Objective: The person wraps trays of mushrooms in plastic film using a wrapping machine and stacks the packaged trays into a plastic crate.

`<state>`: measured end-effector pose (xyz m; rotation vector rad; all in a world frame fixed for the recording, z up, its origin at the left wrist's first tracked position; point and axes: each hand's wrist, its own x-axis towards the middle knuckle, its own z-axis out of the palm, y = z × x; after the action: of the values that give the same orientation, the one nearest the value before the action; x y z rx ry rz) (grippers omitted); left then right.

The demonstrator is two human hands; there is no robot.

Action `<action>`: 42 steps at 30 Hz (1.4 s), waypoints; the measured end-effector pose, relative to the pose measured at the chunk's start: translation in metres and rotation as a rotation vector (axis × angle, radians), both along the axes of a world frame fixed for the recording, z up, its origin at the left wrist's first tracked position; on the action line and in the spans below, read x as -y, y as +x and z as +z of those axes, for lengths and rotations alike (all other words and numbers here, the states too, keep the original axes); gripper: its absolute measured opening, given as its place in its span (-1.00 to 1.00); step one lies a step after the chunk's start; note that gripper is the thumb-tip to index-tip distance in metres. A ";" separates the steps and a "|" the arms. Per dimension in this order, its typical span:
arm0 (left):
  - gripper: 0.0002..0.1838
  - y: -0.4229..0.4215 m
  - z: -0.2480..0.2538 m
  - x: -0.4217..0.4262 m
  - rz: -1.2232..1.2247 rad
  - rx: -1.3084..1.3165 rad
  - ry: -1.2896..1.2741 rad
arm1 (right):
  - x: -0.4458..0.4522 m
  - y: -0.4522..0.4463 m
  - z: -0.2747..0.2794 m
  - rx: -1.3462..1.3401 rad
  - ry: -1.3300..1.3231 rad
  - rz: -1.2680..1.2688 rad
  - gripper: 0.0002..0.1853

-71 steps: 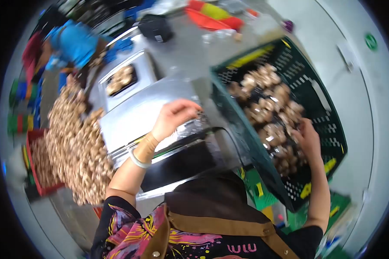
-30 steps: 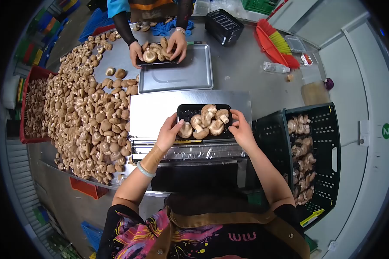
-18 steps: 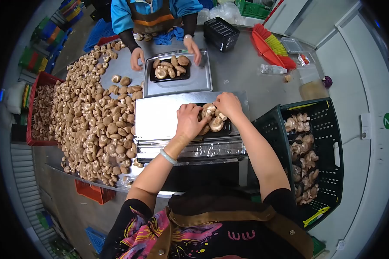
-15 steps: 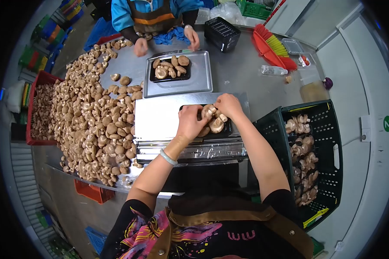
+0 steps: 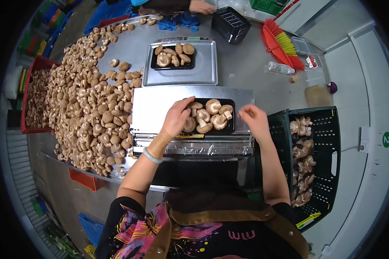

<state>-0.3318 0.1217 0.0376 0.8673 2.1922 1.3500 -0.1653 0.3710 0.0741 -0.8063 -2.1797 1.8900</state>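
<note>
Black plastic tray of shiitake mushrooms: my left hand meets its left end, apparently for steadiness, grip indeterminable; my right hand, fingers loosely curled, hangs released alongside.

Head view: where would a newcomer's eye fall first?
Probably on the huge mushroom heap covering the left side of the metal table. Then on the black tray of mushrooms at the centre, between the left hand and right hand, and the bright red-and-yellow brush at upper right.
</note>
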 end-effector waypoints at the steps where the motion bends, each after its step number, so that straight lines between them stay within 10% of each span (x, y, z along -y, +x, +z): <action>1: -0.52 0.001 -0.003 0.004 0.017 0.122 0.056 | 0.006 0.022 0.010 0.002 0.013 0.029 -0.86; 7: 0.05 0.008 0.014 0.030 -0.221 -0.414 -0.097 | 0.036 0.167 0.031 0.614 0.477 1.024 -0.80; 16: 0.07 0.021 -0.005 0.019 -0.137 -0.490 -0.061 | 0.067 0.163 0.039 0.602 0.671 0.580 -0.77; 19: 0.07 0.031 0.004 0.043 0.007 -0.402 -0.008 | 0.068 0.156 0.017 0.129 0.497 0.158 -0.90; 23: -0.69 0.049 0.007 0.108 0.408 -0.431 -0.365 | 0.051 0.141 -0.005 0.111 0.734 -0.033 -0.87; 27: -0.61 0.088 -0.011 0.117 0.420 -0.633 -0.550 | 0.059 0.116 -0.041 0.460 1.234 0.007 -0.70; 39: -0.71 0.092 -0.026 0.099 0.310 -0.407 -0.502 | 0.045 0.103 -0.057 0.280 0.733 0.181 -0.80; 42: -0.71 0.063 -0.021 0.110 0.267 0.578 -0.039 | 0.015 0.116 -0.046 0.132 -0.007 0.165 -0.84</action>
<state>-0.2688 0.0113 0.0170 0.1298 1.8999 1.4461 -0.0496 0.3564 0.0278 -0.7959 -2.3875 1.9717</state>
